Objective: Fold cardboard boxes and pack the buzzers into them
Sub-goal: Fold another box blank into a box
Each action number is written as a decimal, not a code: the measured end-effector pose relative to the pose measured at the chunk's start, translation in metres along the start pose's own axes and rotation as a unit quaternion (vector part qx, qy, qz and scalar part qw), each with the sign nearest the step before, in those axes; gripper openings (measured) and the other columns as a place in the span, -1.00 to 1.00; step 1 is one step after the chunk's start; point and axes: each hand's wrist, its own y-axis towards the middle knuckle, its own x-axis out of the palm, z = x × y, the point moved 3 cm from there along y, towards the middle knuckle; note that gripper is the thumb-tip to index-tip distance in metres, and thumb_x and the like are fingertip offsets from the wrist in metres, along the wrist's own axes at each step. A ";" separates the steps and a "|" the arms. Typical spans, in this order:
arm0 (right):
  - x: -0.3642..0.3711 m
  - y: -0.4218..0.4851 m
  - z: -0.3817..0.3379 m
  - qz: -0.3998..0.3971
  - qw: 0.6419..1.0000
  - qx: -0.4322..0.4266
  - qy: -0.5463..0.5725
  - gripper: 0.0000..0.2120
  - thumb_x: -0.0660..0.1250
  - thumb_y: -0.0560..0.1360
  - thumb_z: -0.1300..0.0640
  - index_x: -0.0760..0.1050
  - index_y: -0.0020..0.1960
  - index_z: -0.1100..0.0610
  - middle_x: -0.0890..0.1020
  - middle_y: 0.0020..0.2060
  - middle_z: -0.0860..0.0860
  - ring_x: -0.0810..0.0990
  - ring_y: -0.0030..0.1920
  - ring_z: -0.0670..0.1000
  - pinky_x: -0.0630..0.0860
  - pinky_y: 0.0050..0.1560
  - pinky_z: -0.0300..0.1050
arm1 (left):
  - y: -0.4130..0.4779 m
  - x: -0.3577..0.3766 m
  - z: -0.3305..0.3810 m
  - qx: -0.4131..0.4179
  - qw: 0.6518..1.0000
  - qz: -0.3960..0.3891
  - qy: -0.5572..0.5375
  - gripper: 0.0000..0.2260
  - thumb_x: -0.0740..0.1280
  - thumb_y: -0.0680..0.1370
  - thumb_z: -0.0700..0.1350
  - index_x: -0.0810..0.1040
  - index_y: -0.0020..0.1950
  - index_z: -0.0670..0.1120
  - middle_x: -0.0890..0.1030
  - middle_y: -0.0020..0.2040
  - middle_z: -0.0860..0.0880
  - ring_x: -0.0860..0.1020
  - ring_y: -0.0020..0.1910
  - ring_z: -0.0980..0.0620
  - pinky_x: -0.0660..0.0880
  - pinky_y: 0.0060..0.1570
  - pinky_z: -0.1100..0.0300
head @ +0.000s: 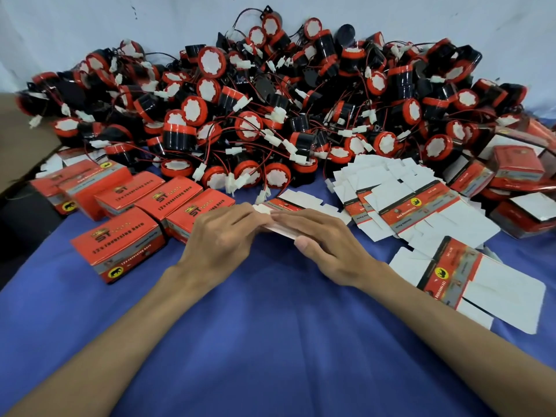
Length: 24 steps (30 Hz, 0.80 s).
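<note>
A flat, unfolded cardboard box blank point(285, 206), red and white, lies on the blue cloth point(270, 341) in the middle. My left hand point(222, 236) and my right hand point(325, 242) both hold it, fingers laid over its top and the right thumb under its near edge. Behind them rises a large heap of red-and-black buzzers point(270, 115) with red wires and white plugs. Several folded red boxes point(120, 245) stand at the left.
Loose flat box blanks point(406, 200) are spread at the right, one point(487, 284) lying nearest. More folded red boxes point(517, 167) are stacked at the far right. A brown carton point(21, 139) sits at the left edge. A pale wall stands behind the heap.
</note>
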 end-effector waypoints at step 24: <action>0.012 0.003 0.006 -0.078 0.990 0.017 -0.113 -0.21 0.19 0.24 0.62 0.36 0.43 0.20 0.42 0.40 0.16 0.34 0.44 0.17 0.31 0.39 0.24 | 0.000 -0.004 0.010 -0.006 0.984 0.071 -0.161 -0.69 0.42 0.51 0.03 0.41 0.04 -0.13 0.53 -0.07 -0.08 0.53 -0.11 0.01 0.50 -0.04 0.28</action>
